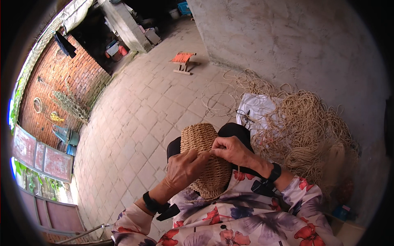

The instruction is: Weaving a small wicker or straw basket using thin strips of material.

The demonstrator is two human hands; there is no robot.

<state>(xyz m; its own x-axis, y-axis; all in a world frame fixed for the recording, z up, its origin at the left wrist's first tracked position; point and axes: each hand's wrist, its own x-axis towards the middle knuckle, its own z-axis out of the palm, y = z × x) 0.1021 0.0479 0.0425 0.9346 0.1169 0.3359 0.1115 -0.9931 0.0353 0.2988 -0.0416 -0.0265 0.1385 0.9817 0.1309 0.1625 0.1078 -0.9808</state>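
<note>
Your left hand braces the woven basket on your lap, fingers curled against it, while your right hand pinches a strand at its side. Ease that pinch and the weave could slacken — or the loose cord pile beside you may snag.

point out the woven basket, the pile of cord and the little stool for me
woven basket [201,141]: head view, upper woven side.
pile of cord [305,127]: head view, middle of the heap.
little stool [182,58]: head view, orange seat.
</note>
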